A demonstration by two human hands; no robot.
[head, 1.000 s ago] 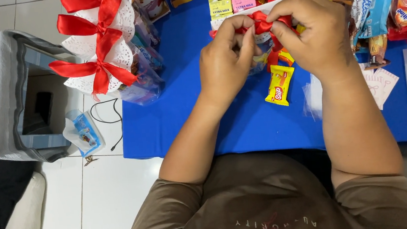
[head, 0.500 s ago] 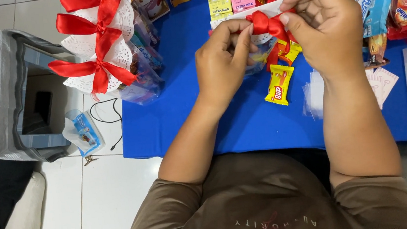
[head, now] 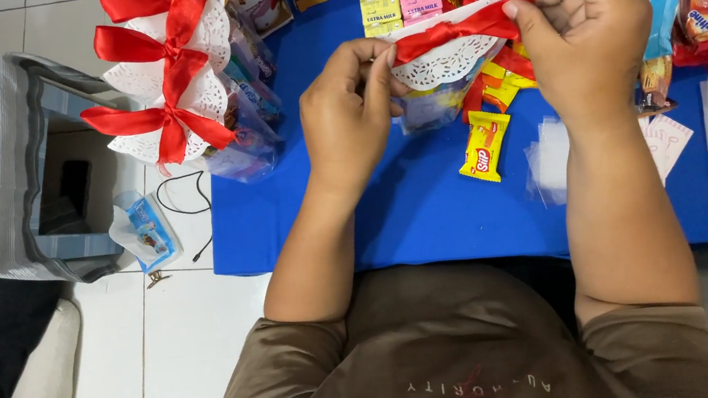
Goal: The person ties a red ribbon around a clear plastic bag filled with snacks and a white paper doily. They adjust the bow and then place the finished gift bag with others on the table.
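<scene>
While the blue cloth (head: 424,209) takes up most of the view and bears everything else, the work sits near its far edge, where a clear snack bag (head: 435,100) topped with a white paper doily (head: 445,65) is held up between both hands. To the left, at the cloth's corner, stand finished bags with red bows (head: 165,79), packed one against the next. The left hand (head: 350,108) is closed narrow, fingers pinching the doily's left end against the bag's neck; the right hand (head: 583,21) is curled tight around the red ribbon (head: 459,33), drawing it taut across the top of the doily. For this step to go well, I judge the left pinch should keep the doily centred and the neck gathered while the ribbon is kept flat, not twisted, and pulled evenly so the lace does not tear. A yellow wafer packet (head: 485,145) lies loose just below the bag.
</scene>
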